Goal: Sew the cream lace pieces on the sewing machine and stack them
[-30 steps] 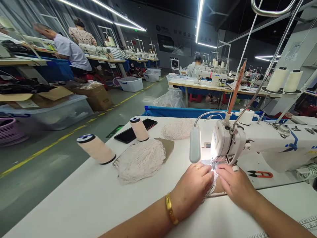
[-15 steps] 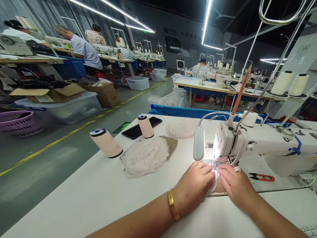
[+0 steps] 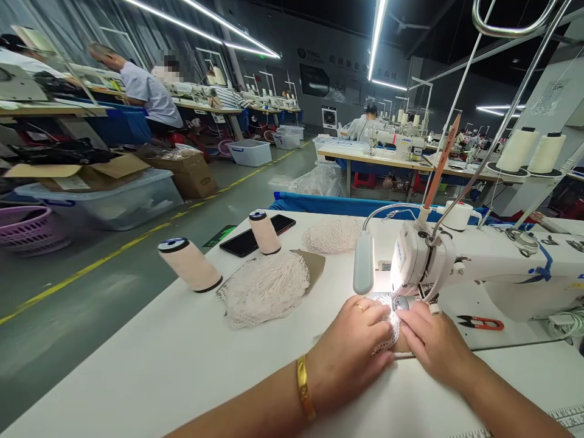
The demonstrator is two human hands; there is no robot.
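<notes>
A white sewing machine (image 3: 413,258) stands at the right, its lamp (image 3: 364,264) lighting the needle area. Under the needle lies a piece of white lace trim (image 3: 387,340). My left hand (image 3: 358,340) is closed on the lace, fingers bent and pressed onto it left of the presser foot. From the other side my right hand (image 3: 431,340) pinches at the work close to the foot; its fingertips partly hide the edge they hold. A tan patch (image 3: 403,345) shows between the hands. Red thread snips (image 3: 481,323) lie right of my right hand.
Lace pieces (image 3: 269,289) lie on brown card at the left, with another lace pile (image 3: 332,236) behind. Two thread cones, one tilted (image 3: 190,266) and one upright (image 3: 264,233), stand near a black phone (image 3: 239,244). A ruler (image 3: 572,417) lies at front right. Co-workers sit at machines beyond.
My left hand has shifted slightly left and turned, and more white lace shows by the presser foot. My right hand stays close to the foot. The whole view has moved a little.
</notes>
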